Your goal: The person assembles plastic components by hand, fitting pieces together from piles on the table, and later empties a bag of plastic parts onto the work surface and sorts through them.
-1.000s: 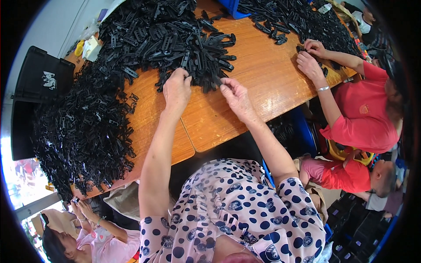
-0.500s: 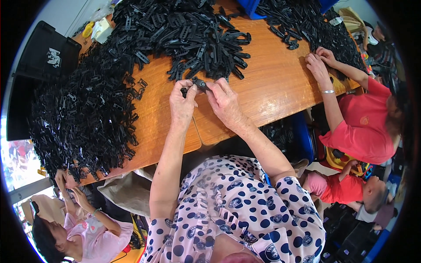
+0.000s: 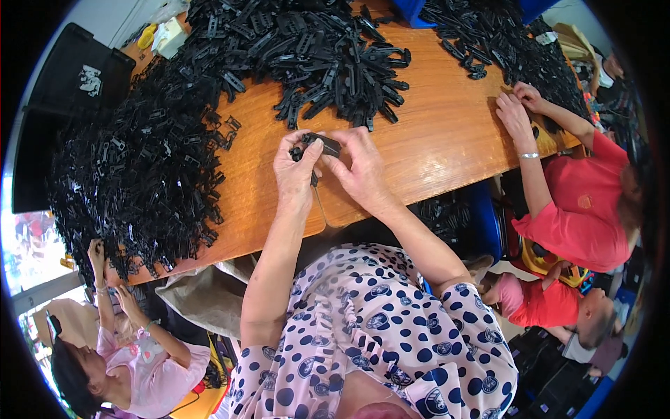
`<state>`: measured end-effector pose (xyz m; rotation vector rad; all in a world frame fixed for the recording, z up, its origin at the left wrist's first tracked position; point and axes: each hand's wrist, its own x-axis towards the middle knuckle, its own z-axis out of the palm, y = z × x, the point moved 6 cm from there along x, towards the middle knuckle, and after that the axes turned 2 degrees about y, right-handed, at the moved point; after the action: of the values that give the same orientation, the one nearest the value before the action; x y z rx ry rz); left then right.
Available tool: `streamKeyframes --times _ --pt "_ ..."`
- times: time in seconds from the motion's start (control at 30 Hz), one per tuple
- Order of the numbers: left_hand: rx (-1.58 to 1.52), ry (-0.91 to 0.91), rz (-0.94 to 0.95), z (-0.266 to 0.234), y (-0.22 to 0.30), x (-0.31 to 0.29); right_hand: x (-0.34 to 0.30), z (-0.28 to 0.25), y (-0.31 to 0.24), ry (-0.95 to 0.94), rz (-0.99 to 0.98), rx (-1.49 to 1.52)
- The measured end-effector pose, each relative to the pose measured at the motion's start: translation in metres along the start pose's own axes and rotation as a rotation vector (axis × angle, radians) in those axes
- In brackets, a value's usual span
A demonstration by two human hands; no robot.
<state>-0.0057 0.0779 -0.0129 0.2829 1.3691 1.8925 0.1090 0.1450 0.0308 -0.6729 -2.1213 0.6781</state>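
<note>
Above the near edge of the wooden table, my left hand (image 3: 296, 174) and my right hand (image 3: 362, 170) meet on a small black plastic part (image 3: 325, 145). The left thumb presses its left end, while the right fingers grip its right end. More black plastic shows between my left fingers, too covered to tell its shape. Just beyond my hands lies a heap of long black plastic pieces (image 3: 328, 63). To the left spreads a large pile of small black frame-like pieces (image 3: 139, 181).
The wooden table (image 3: 433, 119) reaches toward a person in red (image 3: 579, 195), whose hands work by another black heap (image 3: 502, 35). At lower left a person in pink (image 3: 153, 363) reaches into the small pieces. A blue bin (image 3: 412, 12) stands at the back; a pale sack (image 3: 206, 297) hangs below the edge.
My hands have drawn closer together and turned the black plastic part, which shows a broader side now. At lower left, the person in pink has moved one hand up along the pile.
</note>
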Motion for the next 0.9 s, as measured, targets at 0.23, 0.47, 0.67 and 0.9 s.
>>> streamKeyframes --times 0.23,0.47,0.67,0.9 --pt "0.027 -0.061 0.163 -0.044 0.042 -0.036 -0.015 0.039 -0.02 -0.44 0.492 0.725" --pt "-0.116 0.03 0.22 -0.096 0.06 -0.081 -0.029 0.057 -0.078 -0.555 0.254 0.535" --pt "0.48 0.445 0.228 -0.203 0.081 -0.153 -0.042 0.055 -0.082 -0.853 -0.019 0.432" --pt "1.72 0.579 0.417 -0.269 0.102 -0.215 -0.037 0.012 0.017 -0.514 0.51 0.598"
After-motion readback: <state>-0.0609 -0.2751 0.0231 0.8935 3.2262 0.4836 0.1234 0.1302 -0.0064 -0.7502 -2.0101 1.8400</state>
